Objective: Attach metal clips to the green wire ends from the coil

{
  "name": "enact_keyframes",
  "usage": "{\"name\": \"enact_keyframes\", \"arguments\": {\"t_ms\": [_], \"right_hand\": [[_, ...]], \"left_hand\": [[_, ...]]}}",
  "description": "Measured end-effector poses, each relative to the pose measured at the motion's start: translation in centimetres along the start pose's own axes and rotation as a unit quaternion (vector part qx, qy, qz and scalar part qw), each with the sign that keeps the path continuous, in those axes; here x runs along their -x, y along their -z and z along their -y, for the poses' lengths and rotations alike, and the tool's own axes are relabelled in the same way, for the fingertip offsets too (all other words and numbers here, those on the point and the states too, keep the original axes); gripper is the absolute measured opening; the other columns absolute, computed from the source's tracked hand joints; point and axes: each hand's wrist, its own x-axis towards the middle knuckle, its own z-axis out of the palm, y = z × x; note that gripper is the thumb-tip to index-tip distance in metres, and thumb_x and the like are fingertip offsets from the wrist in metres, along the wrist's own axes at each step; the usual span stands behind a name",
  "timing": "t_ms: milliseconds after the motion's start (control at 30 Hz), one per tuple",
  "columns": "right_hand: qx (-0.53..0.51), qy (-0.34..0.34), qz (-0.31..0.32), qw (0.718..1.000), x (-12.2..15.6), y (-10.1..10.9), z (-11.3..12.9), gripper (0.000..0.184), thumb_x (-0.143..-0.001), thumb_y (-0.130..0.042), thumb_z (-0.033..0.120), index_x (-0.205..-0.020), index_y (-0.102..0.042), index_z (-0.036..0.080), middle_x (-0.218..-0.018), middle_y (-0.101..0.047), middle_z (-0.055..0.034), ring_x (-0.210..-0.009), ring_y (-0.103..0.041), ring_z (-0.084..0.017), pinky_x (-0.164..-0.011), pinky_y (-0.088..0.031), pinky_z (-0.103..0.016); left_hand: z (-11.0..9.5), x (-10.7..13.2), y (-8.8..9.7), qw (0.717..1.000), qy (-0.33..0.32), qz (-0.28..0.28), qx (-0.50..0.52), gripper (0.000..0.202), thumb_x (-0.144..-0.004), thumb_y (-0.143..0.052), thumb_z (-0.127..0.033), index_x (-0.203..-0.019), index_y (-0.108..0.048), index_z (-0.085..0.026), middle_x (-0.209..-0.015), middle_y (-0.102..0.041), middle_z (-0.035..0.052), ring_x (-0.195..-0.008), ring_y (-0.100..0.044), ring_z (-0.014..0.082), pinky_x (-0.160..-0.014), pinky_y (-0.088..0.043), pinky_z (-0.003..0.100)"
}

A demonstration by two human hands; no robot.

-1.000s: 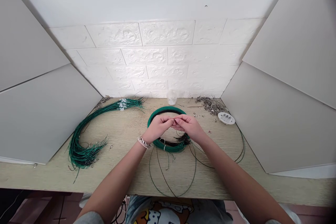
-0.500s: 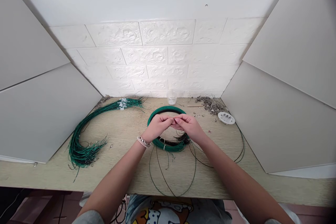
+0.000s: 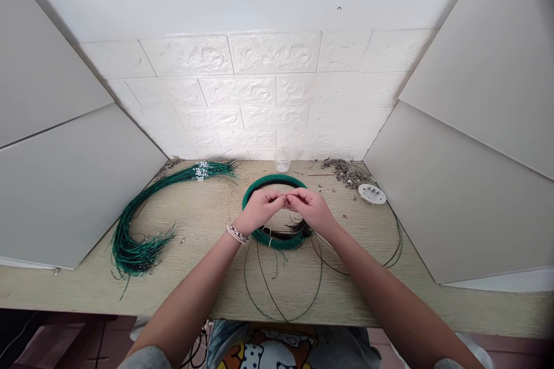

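My left hand and my right hand meet fingertip to fingertip above a coil of green and black wire. Both are closed in a pinch; what lies between the fingers is too small and hidden to make out. A white tie binds the coil at its near side, and dark wire ends bunch at its right. From beneath the hands, a loose green wire and a black wire loop toward the table's front edge. A bracelet circles my left wrist.
To the left lies a curved bundle of green wires with white connectors. A small clear cup stands by the wall. Back right are a thin stick, a grey debris pile and a white slotted piece. Grey panels flank the table.
My fingertips have shifted very slightly where they meet. Otherwise the view has only moved a little, and the wires lie as before.
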Motion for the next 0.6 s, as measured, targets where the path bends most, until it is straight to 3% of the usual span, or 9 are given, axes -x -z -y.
{"name": "enact_keyframes", "arguments": {"t_ms": [167,333,600], "right_hand": [[-0.008,-0.003,0.011,1.000,-0.1,0.3,-0.1,0.023,-0.071,-0.062,0.036,-0.081,-0.068,0.016,-0.079,-0.067,-0.0049,-0.079,-0.063,-0.017,-0.080,-0.051,-0.035],[0.001,-0.006,0.010,1.000,-0.1,0.3,0.1,0.021,-0.069,-0.065,0.034,-0.079,-0.067,0.015,-0.077,-0.067,-0.0052,-0.077,-0.062,-0.016,-0.075,-0.051,-0.032],[0.052,0.019,0.007,0.998,-0.1,0.1,0.3,0.018,-0.073,-0.060,0.033,-0.075,-0.065,0.016,-0.074,-0.065,-0.0034,-0.074,-0.060,-0.015,-0.073,-0.047,-0.030]], "left_hand": [[-0.3,0.1,0.1,0.999,-0.005,0.019,0.029,0.031,-0.081,-0.043,-0.034,-0.074,-0.065,-0.013,-0.072,-0.063,0.0022,-0.069,-0.054,0.0135,-0.065,-0.041,0.023],[-0.7,0.3,0.2,1.000,0.009,0.008,-0.004,0.032,-0.080,-0.042,-0.034,-0.060,-0.055,-0.013,-0.054,-0.044,-0.0028,-0.054,-0.039,0.0094,-0.051,-0.030,0.021],[-1.0,0.5,-0.1,1.000,-0.006,0.004,-0.005,0.028,-0.080,-0.036,-0.028,-0.057,-0.047,-0.015,-0.056,-0.041,-0.0028,-0.054,-0.036,0.0097,-0.055,-0.031,0.022]]}}
